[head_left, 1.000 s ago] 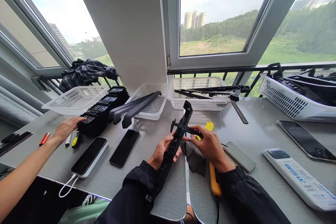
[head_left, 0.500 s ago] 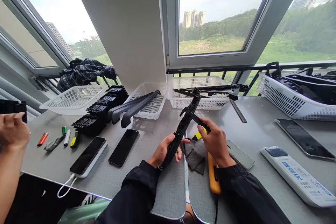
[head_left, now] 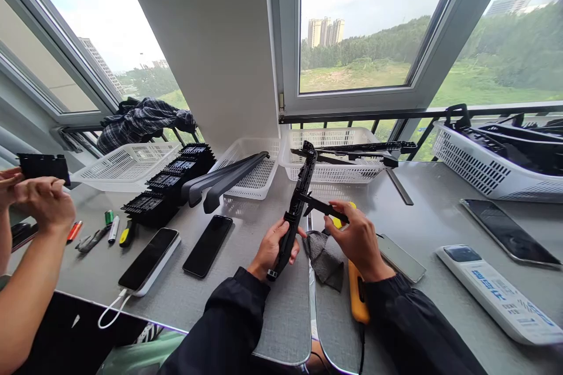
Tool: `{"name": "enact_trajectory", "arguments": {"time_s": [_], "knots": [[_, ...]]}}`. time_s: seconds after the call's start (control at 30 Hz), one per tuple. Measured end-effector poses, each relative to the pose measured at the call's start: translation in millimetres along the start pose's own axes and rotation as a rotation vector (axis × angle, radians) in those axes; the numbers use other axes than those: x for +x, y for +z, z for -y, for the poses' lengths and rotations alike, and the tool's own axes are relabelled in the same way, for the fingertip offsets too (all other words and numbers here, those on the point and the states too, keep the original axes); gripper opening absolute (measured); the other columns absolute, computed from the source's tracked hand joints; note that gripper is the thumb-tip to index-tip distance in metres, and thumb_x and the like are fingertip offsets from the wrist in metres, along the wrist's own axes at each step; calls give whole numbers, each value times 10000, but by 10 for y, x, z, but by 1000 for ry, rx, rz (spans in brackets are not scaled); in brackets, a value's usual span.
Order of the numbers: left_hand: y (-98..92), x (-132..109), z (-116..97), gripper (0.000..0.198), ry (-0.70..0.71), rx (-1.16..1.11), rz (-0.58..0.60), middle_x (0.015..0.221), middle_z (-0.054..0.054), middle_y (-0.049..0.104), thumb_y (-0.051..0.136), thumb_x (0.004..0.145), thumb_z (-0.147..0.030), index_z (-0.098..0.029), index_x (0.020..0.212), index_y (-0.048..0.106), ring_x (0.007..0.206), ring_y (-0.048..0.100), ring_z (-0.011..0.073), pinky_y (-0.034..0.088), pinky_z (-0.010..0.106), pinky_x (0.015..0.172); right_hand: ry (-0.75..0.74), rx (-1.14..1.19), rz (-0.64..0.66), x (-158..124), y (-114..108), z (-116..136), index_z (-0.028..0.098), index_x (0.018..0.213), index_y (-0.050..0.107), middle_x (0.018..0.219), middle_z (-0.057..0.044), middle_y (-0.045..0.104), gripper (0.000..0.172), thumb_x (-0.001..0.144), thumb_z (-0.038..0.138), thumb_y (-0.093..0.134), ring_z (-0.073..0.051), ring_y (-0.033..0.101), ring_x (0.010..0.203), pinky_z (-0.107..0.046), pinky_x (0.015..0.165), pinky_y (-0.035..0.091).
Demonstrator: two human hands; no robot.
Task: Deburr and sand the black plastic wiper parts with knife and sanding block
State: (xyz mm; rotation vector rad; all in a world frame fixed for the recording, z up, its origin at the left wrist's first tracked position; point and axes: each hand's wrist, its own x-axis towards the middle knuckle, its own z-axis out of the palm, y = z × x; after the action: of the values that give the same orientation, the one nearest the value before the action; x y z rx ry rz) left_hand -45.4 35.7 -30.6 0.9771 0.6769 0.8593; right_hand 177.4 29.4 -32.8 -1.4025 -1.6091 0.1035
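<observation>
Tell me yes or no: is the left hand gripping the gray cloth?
No, the left hand holds the black bar, and the gray cloth lies on the table.

2 grey tbls [head_left: 413, 217], gap btwn. Back: 4 wht baskets [head_left: 248, 192]. L tbl: red lighter [head_left: 74, 231], wht pen [head_left: 114, 229], yel/blk tool [head_left: 126, 235], blk stack [head_left: 165, 193], cabled phone [head_left: 149, 261], blk phone [head_left: 207, 246]. R: cloth [head_left: 328, 263] nr gap, orange tool [head_left: 359, 299], grey phone [head_left: 402, 258], wht unit [head_left: 497, 293], dk phone [head_left: 510, 231].
</observation>
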Motion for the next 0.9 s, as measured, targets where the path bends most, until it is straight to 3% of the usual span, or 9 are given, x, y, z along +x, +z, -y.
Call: {"name": "enact_trajectory", "arguments": {"time_s": [0.2, 0.33, 0.43, 0.53, 0.6, 0.73, 0.9], "knots": [[41, -18, -11, 557, 0, 17, -42, 533, -23, 615, 655, 913, -691, -144, 1016, 632, 355, 474, 107, 370, 222, 381, -96, -8, 44, -1, -6, 30, 232, 1182, 713, 1056, -73, 790, 247, 976, 326, 615, -266, 736, 959, -411, 928, 538], [62, -26, -18, 530, 18, -24, -26, 667, 18, 688, 669, 913, -660, -141, 1016, 635, 403, 523, 108, 389, 228, 392, 71, -9, -3, -4, 10, -34, 223, 1224, 716, 1058, -93, 791, 337, 973, 430, 626, -290, 744, 979, -413, 870, 549], [56, -36, -26, 412, 33, -131, 29, 967, 76, 763, 718, 869, -483, -158, 1107, 634, 470, 599, 116, 422, 234, 394, 182, 53, -2, 9, 13, -103, 213, 1188, 730, 1066, -108, 797, 367, 954, 480, 639, -298, 757, 978, -417, 848, 565], [37, -58, -38, 391, 23, -193, 104, 1067, 97, 760, 688, 822, -354, -155, 1157, 651, 521, 642, 130, 440, 228, 399, 219, 115, -16, 27, -5, -108, 200, 1184, 732, 1059, -109, 802, 366, 940, 459, 647, -292, 767, 982, -424, 865, 589], [27, -74, -43, 405, 14, -201, 130, 1097, 112, 761, 689, 826, -337, -150, 1184, 656, 552, 661, 135, 438, 216, 400, 202, 140, -58, 32, -28, -61, 202, 1201, 727, 1074, -103, 803, 345, 945, 414, 635, -280, 771, 986, -422, 880, 605], [19, -96, -46, 591, -15, -209, 108, 1225, 150, 750, 730, 867, -352, -171, 1412, 588, 647, 702, 149, 462, 210, 441, 79, 143, -125, 18, -84, 79, 238, 1225, 728, 1125, -92, 799, 301, 965, 340, 615, -265, 773, 980, -408, 883, 624], [21, -110, -68, 738, -2, -201, 23, 1271, 170, 744, 782, 877, -389, -198, 1542, 524, 699, 701, 148, 486, 207, 479, -81, 156, 40, 9, -130, 156, 263, 1158, 747, 1037, -37, 803, 241, 975, 277, 591, -187, 726, 749, -330, 768, 614]]}}
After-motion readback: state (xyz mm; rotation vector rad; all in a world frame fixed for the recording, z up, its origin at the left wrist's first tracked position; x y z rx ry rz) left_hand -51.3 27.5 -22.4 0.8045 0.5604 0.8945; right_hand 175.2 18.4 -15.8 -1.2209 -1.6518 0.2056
